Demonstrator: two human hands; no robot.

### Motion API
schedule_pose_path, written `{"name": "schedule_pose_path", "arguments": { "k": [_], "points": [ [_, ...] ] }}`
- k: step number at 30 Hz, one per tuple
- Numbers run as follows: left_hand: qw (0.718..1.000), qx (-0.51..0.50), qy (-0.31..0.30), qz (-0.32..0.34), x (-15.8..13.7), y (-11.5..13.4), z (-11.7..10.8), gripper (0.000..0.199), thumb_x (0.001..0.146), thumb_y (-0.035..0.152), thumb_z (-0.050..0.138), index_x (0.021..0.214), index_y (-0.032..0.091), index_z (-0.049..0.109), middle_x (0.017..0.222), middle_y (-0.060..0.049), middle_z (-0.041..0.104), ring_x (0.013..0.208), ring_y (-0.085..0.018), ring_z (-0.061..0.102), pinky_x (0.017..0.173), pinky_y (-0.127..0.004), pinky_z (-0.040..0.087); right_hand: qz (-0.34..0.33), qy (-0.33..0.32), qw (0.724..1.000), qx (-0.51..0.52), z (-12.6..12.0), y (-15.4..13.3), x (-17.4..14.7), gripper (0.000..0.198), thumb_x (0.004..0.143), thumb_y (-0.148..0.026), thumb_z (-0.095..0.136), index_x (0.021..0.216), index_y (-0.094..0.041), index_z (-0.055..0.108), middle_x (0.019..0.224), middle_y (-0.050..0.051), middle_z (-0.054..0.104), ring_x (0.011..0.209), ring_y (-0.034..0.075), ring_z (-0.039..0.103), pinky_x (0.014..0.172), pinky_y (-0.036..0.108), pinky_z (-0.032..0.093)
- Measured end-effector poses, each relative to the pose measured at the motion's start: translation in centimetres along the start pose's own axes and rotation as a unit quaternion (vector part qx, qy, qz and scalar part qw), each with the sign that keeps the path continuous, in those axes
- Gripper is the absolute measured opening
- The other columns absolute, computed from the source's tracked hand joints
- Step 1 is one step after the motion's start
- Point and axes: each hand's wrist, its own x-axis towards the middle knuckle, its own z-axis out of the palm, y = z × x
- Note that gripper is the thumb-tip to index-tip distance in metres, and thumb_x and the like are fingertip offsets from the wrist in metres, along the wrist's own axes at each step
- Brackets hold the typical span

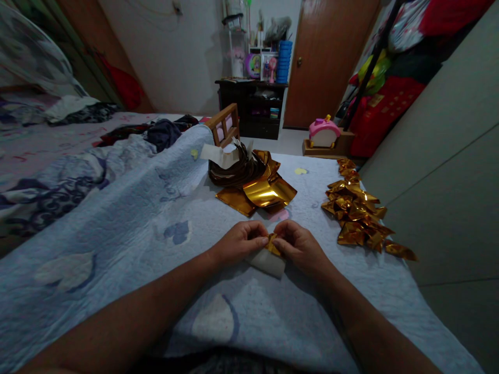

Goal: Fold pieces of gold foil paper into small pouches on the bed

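Between my left hand (245,240) and my right hand (297,244) is a sheet of gold foil paper (268,263), its pale back mostly showing. Both hands pinch its far edge, where a bit of gold is turned over. The near part of the sheet hangs toward me over the bed cover. Just beyond my hands lies a loose stack of gold foil sheets (268,191), some curled with white backs up. To the right, along the bed's edge, sits a heap of folded gold paper pieces (356,213).
A pale blue quilt (163,291) with heart patterns covers the bed under my hands. Rumpled clothes (163,134) lie at the left. Past the bed stand a dark cabinet (249,111) and a pink toy case (324,132). A pale panel (448,182) borders the right side.
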Motion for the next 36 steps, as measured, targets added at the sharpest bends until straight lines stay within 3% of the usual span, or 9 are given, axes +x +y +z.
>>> {"name": "schedule_pose_path", "arguments": {
  "k": [4,9,14,20,28,36],
  "points": [
    [0.999,-0.039,0.026,0.008,-0.10,0.24,0.30,0.032,0.079,0.040,0.077,0.091,0.018,0.057,0.078,0.001,0.057,0.069,-0.011,0.051,0.061,-0.022,0.037,-0.016,0.023,1.000,-0.007,-0.16,0.12,0.05,0.011,0.085,-0.030,0.060,0.088,-0.023,0.052,0.077,-0.003,0.053,0.067,0.014,0.051,0.063,0.027,0.043],
    [1.000,-0.007,-0.008,0.025,-0.21,-0.14,0.09,0.024,0.082,0.034,0.074,0.097,0.020,0.060,0.077,0.002,0.056,0.068,-0.011,0.051,0.062,-0.023,0.038,-0.021,0.038,0.999,-0.031,-0.21,-0.01,0.14,0.007,0.084,-0.027,0.056,0.085,-0.023,0.051,0.076,-0.002,0.053,0.068,0.015,0.052,0.064,0.027,0.044],
    [0.999,-0.009,-0.028,0.039,-0.14,-0.44,0.12,0.023,0.087,0.032,0.068,0.105,0.017,0.069,0.089,-0.004,0.067,0.081,-0.016,0.060,0.072,-0.028,0.045,-0.016,0.041,0.997,-0.063,-0.42,-0.32,-0.02,0.009,0.086,-0.030,0.058,0.087,-0.022,0.054,0.074,-0.002,0.054,0.066,0.015,0.051,0.062,0.027,0.041],
    [0.999,0.020,-0.007,0.050,-0.12,-0.05,0.28,0.024,0.088,0.025,0.066,0.109,0.017,0.076,0.105,-0.008,0.074,0.094,-0.020,0.065,0.086,-0.033,0.048,0.011,0.004,0.998,-0.069,-0.70,-0.64,-0.35,0.013,0.091,-0.032,0.054,0.100,-0.022,0.054,0.066,-0.006,0.050,0.059,0.014,0.047,0.055,0.025,0.034],
    [0.998,0.045,0.013,0.053,-0.09,0.05,0.11,0.030,0.088,0.026,0.066,0.115,0.016,0.076,0.111,-0.011,0.074,0.098,-0.022,0.067,0.086,-0.034,0.051,-0.010,0.011,0.999,-0.048,-0.78,-0.48,-0.45,0.014,0.093,-0.026,0.043,0.104,-0.023,0.050,0.085,-0.001,0.054,0.076,0.017,0.052,0.068,0.029,0.042],
    [0.990,0.122,0.043,0.064,-0.07,0.21,0.20,0.031,0.089,0.023,0.062,0.115,0.015,0.075,0.111,-0.011,0.074,0.100,-0.023,0.068,0.089,-0.035,0.052,0.001,0.029,0.998,-0.063,-0.92,-0.23,-0.07,0.012,0.091,-0.030,0.047,0.099,-0.022,0.052,0.075,-0.003,0.050,0.067,0.016,0.049,0.062,0.028,0.039]
  ]
}}
